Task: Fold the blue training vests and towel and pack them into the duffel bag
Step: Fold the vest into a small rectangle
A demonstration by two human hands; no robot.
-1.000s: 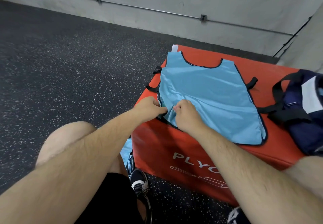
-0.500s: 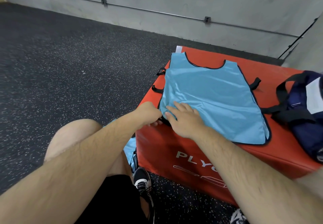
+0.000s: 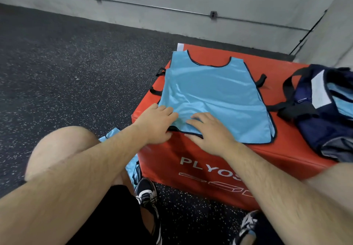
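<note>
Blue vest (image 3: 214,95) under both hands

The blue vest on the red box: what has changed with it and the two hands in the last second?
Both hands let go: the left hand and the right hand pinched the near corner of the vest with curled fingers, and now they lie flat on it, fingers straight. The vest stays spread on the red box, the bag beside it.

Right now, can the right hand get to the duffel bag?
Probably yes. The right hand lies flat on the vest, holding nothing, and the duffel bag sits on the red box to its right. Only bare box top and a vest corner lie between.
</note>
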